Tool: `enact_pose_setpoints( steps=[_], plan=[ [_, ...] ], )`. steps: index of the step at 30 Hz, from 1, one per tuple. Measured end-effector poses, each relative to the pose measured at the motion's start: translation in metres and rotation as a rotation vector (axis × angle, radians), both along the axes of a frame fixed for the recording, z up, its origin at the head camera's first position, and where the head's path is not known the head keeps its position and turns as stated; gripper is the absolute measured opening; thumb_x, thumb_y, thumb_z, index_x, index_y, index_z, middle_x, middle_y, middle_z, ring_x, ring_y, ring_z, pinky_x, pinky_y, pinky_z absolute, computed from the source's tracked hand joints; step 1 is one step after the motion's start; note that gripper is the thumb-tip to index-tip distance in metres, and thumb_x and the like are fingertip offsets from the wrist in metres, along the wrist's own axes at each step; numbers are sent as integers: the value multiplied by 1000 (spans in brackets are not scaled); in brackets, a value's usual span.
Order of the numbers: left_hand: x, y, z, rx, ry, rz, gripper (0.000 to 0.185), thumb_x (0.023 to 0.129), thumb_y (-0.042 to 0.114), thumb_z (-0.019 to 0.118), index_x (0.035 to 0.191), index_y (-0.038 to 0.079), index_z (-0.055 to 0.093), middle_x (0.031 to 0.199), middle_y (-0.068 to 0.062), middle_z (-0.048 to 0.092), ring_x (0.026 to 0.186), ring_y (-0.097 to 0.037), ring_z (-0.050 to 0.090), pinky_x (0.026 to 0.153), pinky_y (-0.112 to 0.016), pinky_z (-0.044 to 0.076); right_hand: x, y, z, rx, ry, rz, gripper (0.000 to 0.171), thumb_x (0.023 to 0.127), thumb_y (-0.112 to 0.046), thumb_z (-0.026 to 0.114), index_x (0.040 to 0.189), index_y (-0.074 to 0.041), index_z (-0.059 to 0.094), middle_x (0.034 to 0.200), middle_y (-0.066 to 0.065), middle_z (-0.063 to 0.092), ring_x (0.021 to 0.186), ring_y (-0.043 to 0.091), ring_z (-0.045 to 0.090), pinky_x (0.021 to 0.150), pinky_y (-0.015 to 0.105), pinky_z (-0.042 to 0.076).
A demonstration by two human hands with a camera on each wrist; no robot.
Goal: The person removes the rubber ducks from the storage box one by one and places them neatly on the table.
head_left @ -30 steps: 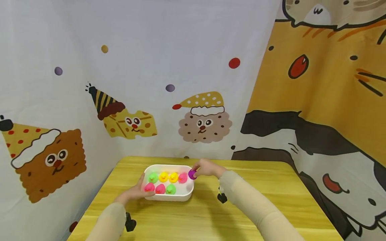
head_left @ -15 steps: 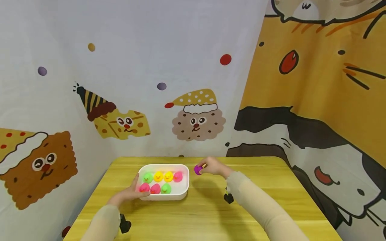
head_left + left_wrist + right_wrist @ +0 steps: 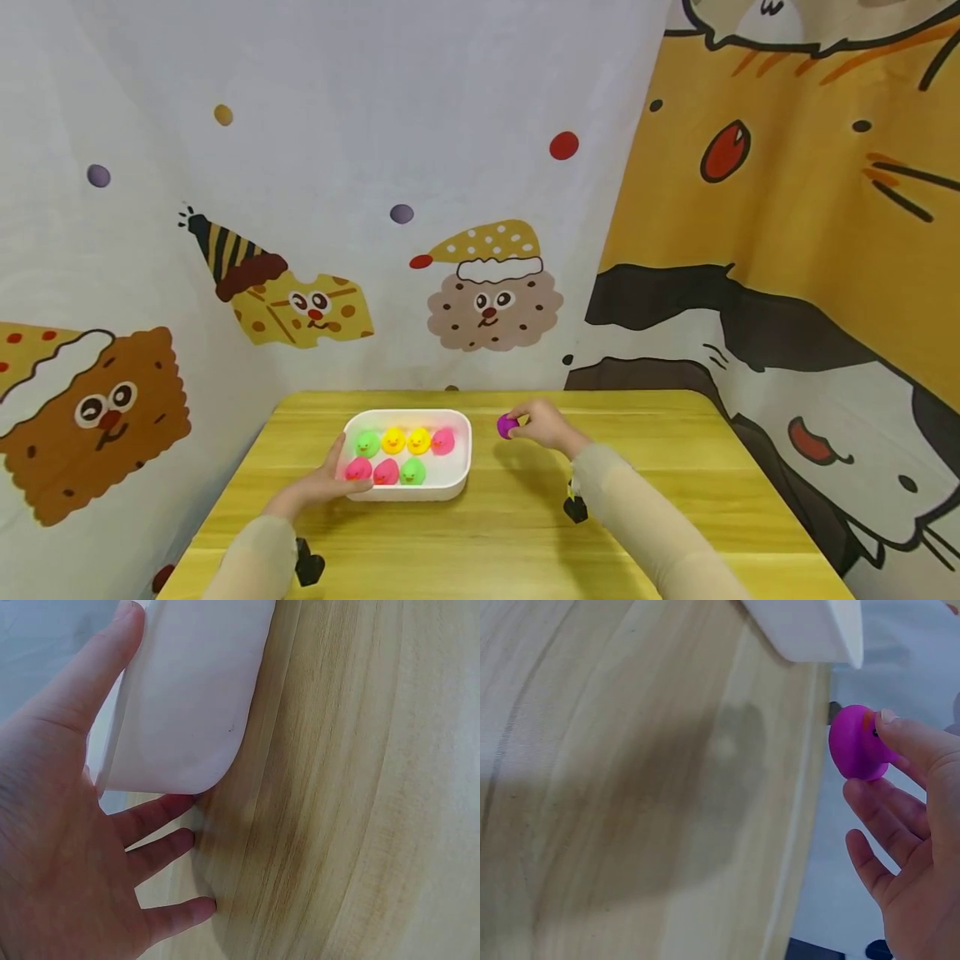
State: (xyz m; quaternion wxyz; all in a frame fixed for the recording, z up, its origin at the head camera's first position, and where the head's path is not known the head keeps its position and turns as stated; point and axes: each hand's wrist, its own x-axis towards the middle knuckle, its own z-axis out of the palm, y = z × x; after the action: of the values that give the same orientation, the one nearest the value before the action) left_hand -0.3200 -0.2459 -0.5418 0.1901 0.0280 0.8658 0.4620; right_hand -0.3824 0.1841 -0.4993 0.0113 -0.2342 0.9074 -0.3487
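A white tray (image 3: 457, 479) sits on the wooden table (image 3: 495, 533) and holds several small rubber ducks, green, yellow and pink (image 3: 393, 440). My left hand (image 3: 330, 479) rests against the tray's near left corner (image 3: 187, 712), fingers straight, thumb along its side. My right hand (image 3: 536, 423) is to the right of the tray, above the table, and pinches a purple duck (image 3: 507, 426) between thumb and fingertips. In the right wrist view the purple duck (image 3: 859, 742) hangs clear of the tray's corner (image 3: 810, 630).
Cartoon-printed cloth walls (image 3: 450, 208) close in the table at the back and both sides. Bare wood (image 3: 660, 467) lies right of the tray and along the front. Small black camera mounts (image 3: 576, 508) sit at both wrists.
My right hand has carried the purple duck from the tray's right rim to the right, away from the tray. My left hand stays on the tray.
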Motion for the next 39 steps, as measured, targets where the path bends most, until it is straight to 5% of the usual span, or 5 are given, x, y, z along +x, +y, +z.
enact_pose_setpoints(
  steps=[23, 31, 39],
  plan=[
    [-6, -1, -11, 44, 30, 31, 121, 80, 40, 77, 152, 6, -15, 156, -28, -1, 137, -48, 15, 109, -68, 12, -2, 2, -39, -1, -24, -45, 23, 81, -7, 76, 102, 1, 72, 105, 14, 70, 102, 32, 62, 86, 44, 52],
    [8, 7, 6, 22, 44, 3, 121, 82, 43, 74, 150, 4, -18, 153, -33, 2, 134, -52, 17, 106, -70, 14, -2, -3, -41, 2, -56, -25, 24, 81, -8, 76, 102, 3, 72, 103, 15, 69, 101, 33, 62, 86, 44, 53],
    [8, 9, 12, 13, 3, 37, 119, 82, 38, 76, 151, 5, -16, 154, -30, 3, 134, -50, 19, 106, -70, 16, -7, -5, -49, 40, -67, -3, 21, 80, -7, 76, 99, 1, 72, 99, 11, 70, 94, 25, 63, 80, 38, 54]
  ],
)
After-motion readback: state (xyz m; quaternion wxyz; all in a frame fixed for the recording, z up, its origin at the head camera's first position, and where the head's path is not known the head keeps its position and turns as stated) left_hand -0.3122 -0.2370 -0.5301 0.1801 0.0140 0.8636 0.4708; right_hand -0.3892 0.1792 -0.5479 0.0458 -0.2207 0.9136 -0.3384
